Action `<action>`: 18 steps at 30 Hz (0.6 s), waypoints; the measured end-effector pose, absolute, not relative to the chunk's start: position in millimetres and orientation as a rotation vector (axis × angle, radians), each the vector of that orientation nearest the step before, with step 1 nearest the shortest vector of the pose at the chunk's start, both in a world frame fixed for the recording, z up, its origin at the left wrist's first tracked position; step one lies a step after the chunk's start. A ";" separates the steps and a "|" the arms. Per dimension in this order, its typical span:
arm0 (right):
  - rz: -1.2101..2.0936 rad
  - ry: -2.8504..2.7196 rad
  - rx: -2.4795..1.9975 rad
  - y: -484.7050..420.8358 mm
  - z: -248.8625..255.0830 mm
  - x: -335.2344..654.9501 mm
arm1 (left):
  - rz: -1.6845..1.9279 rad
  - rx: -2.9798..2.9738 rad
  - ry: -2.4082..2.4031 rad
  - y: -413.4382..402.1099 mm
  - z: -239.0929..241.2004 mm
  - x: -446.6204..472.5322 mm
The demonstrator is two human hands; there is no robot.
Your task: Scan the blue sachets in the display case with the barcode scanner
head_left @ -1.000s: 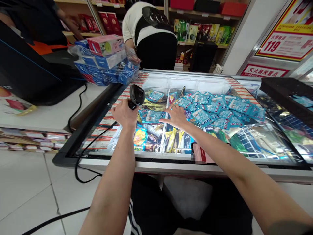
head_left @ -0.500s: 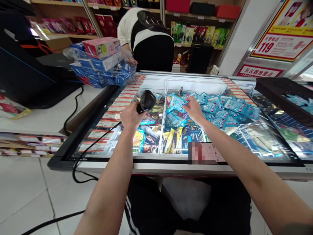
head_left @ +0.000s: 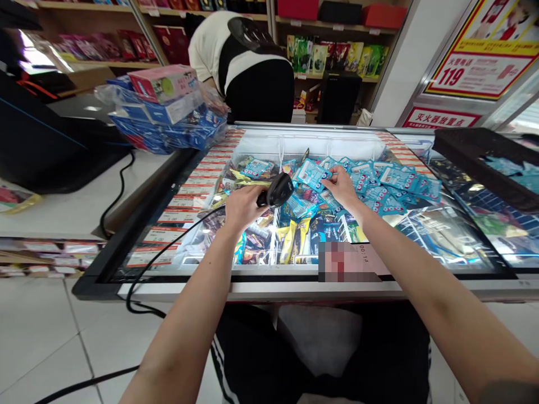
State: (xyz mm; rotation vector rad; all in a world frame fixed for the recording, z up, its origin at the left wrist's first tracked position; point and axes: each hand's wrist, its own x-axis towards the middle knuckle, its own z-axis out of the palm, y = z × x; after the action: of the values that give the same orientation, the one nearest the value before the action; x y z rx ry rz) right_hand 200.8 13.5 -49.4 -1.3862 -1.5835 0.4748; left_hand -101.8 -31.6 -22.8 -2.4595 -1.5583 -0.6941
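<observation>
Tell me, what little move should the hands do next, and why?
Perhaps aim the black scanner at the blue packet's striped patch, which looks like a barcode: the left hand grips the scanner close by, and the right hand holds the packet by its edge.

Handheld plastic scanner (head_left: 280, 189) is black, so is its thin cable (head_left: 181, 238); flat rectangular light-blue packet (head_left: 311, 175) has a white patch. Paper price labels (head_left: 168, 216) are orange-and-white banded; black cloth trousers (head_left: 248, 348) carry white side stripes.
</observation>
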 end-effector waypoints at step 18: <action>0.456 -1.610 -1.407 10.8 -51.1 199.6 | -0.613 -2.453 -1.526 -34.2 -22.1 -91.7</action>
State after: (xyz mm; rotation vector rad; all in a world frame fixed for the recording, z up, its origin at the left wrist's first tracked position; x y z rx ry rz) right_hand 199.6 10.8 -51.1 -1.4065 -1.6097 0.4561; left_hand -91.7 -34.2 -22.1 -2.4526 -1.5264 -0.6128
